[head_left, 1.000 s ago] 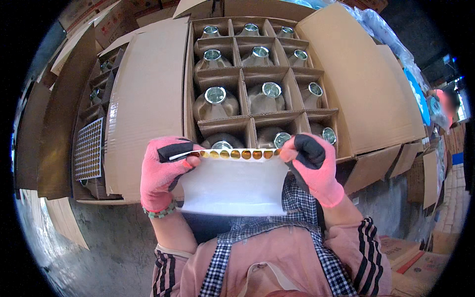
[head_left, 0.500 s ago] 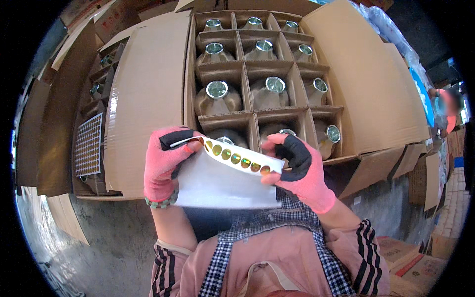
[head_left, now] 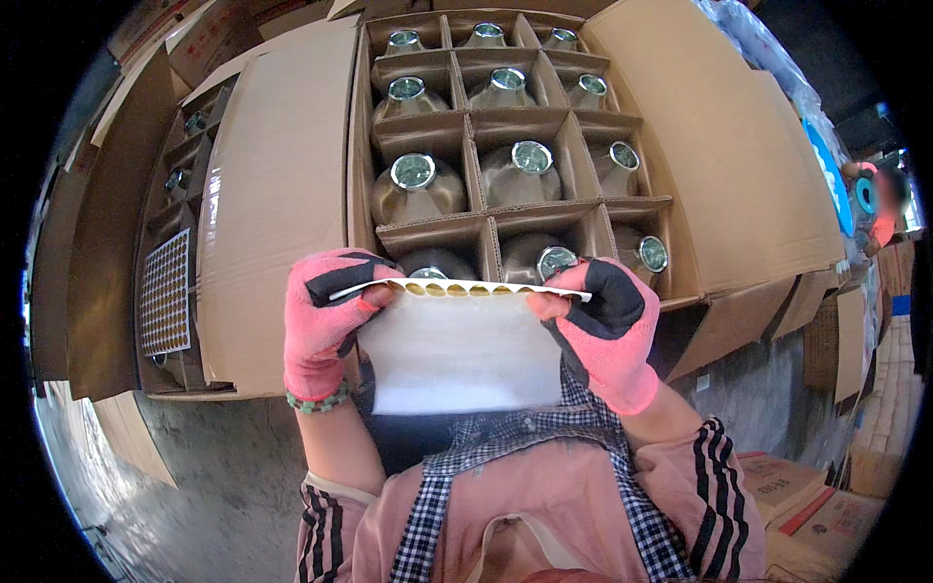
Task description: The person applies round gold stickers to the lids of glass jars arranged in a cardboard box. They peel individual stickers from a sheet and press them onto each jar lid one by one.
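Note:
Stretched between my hands is a white sheet of round gold stickers [head_left: 465, 355], bent over along its top so a row of shiny ovals shows at the fold. My left hand [head_left: 335, 311], in a pink and black glove, pinches its left corner. My right hand [head_left: 610, 325], gloved alike with bare fingertips showing, pinches the right end of the fold. Just beyond the sheet stand glass bottles [head_left: 413, 173] with wide greenish mouths, each in a cell of a divided carton [head_left: 364, 126]. The sheet and hands partly cover the nearest row of bottles.
Another sticker sheet [head_left: 167, 296] rests on a second divided carton [head_left: 146, 374] at the left. Wide cardboard flaps [head_left: 277, 165] flank the middle carton. Flat brown boxes [head_left: 816, 525] lie at the lower right. Another person [head_left: 882, 209] is at the far right, beside a blue object [head_left: 826, 175].
My right hand has moved slightly right and up, now gripping the fold's end. The sheet's top edge has become straighter and more level, so its stickers show as narrower ovals.

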The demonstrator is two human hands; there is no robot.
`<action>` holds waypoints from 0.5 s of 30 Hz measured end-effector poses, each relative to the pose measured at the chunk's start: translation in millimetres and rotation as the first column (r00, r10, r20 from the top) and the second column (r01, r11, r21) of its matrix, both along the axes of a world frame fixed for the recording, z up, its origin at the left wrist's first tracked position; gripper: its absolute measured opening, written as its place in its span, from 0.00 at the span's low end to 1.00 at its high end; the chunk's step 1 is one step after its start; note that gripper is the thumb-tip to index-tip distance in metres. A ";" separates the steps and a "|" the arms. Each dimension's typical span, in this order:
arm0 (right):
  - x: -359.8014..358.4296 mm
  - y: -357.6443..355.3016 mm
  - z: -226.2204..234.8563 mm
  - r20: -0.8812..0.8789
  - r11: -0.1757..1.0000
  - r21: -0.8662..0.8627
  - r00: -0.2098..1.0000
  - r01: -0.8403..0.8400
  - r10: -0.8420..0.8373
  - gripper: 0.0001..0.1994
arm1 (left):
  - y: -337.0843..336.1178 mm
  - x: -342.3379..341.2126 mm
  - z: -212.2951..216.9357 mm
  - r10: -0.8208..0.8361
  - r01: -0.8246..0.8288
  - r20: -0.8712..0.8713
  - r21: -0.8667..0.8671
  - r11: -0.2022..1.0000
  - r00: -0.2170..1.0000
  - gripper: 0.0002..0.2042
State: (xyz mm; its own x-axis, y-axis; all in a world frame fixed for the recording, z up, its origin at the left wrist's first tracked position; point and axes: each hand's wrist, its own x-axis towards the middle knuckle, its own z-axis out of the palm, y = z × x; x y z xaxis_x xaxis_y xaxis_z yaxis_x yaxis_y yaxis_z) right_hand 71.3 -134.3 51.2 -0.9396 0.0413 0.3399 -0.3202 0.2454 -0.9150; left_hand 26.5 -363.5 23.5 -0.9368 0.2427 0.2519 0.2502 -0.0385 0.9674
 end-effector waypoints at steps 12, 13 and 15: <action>4.5 4.7 12.8 -0.247 0.972 0.230 0.963 -0.052 0.110 0.13 | -8.7 -1.8 -4.1 0.003 -0.009 -0.085 -0.067 0.998 0.996 0.09; 4.2 8.9 9.5 -0.379 0.945 0.326 0.917 0.010 0.121 0.16 | -10.2 -2.4 -4.6 0.007 -0.016 -0.096 -0.096 0.995 0.995 0.09; 1.5 13.2 18.9 -0.446 0.880 0.473 0.872 0.038 0.202 0.16 | -12.9 -5.5 -6.4 -0.020 0.012 -0.102 -0.072 0.997 0.995 0.10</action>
State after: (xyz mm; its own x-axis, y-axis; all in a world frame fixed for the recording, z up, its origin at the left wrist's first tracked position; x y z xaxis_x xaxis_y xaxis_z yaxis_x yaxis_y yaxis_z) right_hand 72.9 -121.0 70.1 -0.6522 -0.2991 0.6965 -0.7161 0.5446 -0.4366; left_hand 21.0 -376.4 17.2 -0.9029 0.2782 0.3277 0.3477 0.0246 0.9373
